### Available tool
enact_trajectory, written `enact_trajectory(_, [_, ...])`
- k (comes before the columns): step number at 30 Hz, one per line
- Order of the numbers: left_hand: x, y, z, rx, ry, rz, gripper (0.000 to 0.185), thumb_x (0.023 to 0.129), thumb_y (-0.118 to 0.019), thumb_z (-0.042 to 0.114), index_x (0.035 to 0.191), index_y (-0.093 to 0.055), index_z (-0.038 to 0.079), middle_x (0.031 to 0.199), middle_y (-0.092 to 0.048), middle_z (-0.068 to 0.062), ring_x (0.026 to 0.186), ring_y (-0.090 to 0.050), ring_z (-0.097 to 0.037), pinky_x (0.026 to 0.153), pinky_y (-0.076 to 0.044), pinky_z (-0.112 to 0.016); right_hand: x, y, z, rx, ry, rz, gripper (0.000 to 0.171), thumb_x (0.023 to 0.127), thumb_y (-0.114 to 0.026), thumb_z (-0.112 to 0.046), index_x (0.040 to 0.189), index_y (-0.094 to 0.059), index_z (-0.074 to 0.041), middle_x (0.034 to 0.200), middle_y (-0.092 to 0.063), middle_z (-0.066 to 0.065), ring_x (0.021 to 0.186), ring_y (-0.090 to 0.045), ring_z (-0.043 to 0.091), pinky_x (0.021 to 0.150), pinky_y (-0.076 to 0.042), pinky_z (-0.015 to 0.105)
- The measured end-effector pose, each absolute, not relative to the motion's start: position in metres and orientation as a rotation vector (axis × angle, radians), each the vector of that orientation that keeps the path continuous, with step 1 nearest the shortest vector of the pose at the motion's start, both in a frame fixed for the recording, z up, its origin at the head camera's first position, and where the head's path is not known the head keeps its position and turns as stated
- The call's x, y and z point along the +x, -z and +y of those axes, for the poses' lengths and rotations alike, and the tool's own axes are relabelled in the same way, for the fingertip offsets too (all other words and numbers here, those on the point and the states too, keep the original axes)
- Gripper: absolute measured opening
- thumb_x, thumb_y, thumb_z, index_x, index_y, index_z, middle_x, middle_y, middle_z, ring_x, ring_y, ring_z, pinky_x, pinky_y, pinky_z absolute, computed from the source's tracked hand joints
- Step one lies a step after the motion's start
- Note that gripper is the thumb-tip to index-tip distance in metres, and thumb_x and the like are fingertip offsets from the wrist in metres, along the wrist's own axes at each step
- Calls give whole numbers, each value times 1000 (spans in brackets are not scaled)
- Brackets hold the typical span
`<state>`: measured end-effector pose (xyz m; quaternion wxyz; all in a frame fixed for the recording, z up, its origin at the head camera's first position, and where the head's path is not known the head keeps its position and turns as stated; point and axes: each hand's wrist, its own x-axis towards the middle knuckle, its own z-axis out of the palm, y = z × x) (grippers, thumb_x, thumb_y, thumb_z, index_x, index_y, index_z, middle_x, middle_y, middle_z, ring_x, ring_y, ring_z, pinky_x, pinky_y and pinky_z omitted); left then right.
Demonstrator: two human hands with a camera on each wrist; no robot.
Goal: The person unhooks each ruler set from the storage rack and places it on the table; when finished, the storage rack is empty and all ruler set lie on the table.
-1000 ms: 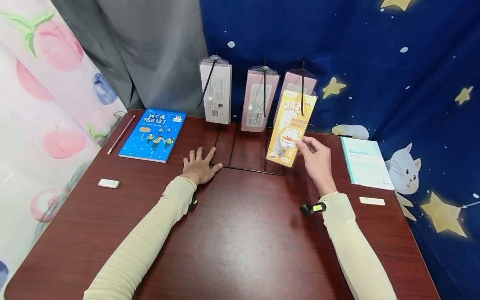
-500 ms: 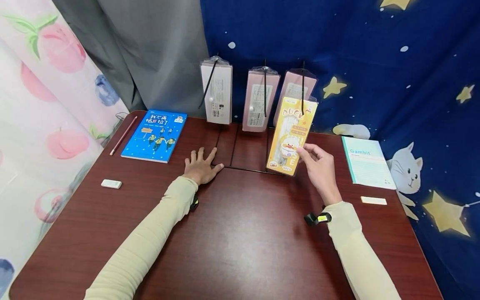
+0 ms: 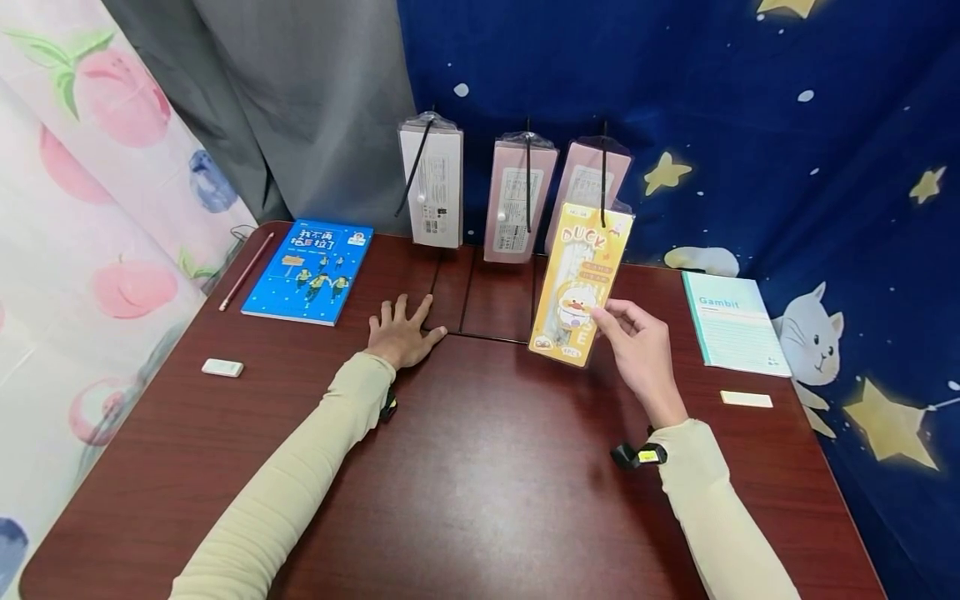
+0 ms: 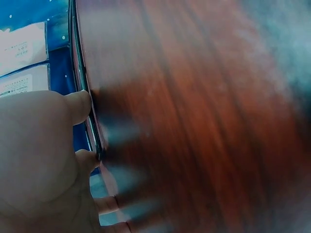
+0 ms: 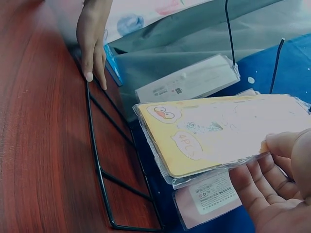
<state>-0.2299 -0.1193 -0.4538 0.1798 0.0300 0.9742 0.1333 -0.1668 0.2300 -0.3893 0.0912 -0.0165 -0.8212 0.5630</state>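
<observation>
The right wrist view alone shows the yellow duck packet's (image 5: 218,133) clear sleeve and a pink packet beneath it. The head view shows three packets on the black wire rack (image 3: 480,333), two books, two erasers and one pencil. The right hand (image 3: 637,350) pinches the yellow packet above the table (image 3: 480,483), in front of the rack. The left hand (image 3: 401,333) lies flat with fingers spread, holding nothing.

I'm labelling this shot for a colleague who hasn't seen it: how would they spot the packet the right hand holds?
Start at the black wire rack at the back of the dark red table, where three packets hang. In front of its rightmost hook, the right hand pinches the yellow duck packet. It alone is yellow with a cartoon duck; the white packet and two pink packets show plain backs.
</observation>
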Motion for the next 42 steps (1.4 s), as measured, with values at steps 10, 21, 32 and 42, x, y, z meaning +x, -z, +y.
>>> enact_trajectory(10, [-231, 455, -120, 85, -354, 2755, 74, 109, -32, 60, 169, -4, 27, 173, -1, -22, 159, -2, -49, 125, -10, -68, -152, 385, 230, -33, -1678, -2445, 40, 98, -72, -39, 119, -73, -6, 103, -75, 5, 84, -69, 12, 77, -55, 16])
enact_trajectory(21, [-231, 454, -119, 91, -356, 2760, 74, 108, -32, 60, 169, -4, 26, 173, -2, -23, 159, -2, -50, 125, -10, -69, -137, 382, 233, -16, -1643, -2480, 41, 98, -72, -39, 122, -73, -7, 109, -76, 6, 88, -70, 6, 78, -56, 16])
enact_trajectory(32, [-232, 454, -119, 95, -360, 2763, 74, 109, -33, 58, 169, -4, 26, 173, -1, -23, 159, -1, -50, 125, -9, -69, -126, 380, 234, 1, -1614, -2512, 40, 99, -70, -38, 124, -73, -7, 112, -76, 9, 89, -71, 6, 79, -56, 15])
enact_trajectory(42, [-236, 459, -120, 88, -356, 2746, 74, 109, -32, 58, 169, -3, 27, 173, 1, -23, 159, 1, -50, 125, -8, -69, -113, 373, 232, 37, -1621, -2479, 36, 99, -71, -32, 123, -73, -6, 110, -77, 7, 89, -72, 6, 81, -58, 16])
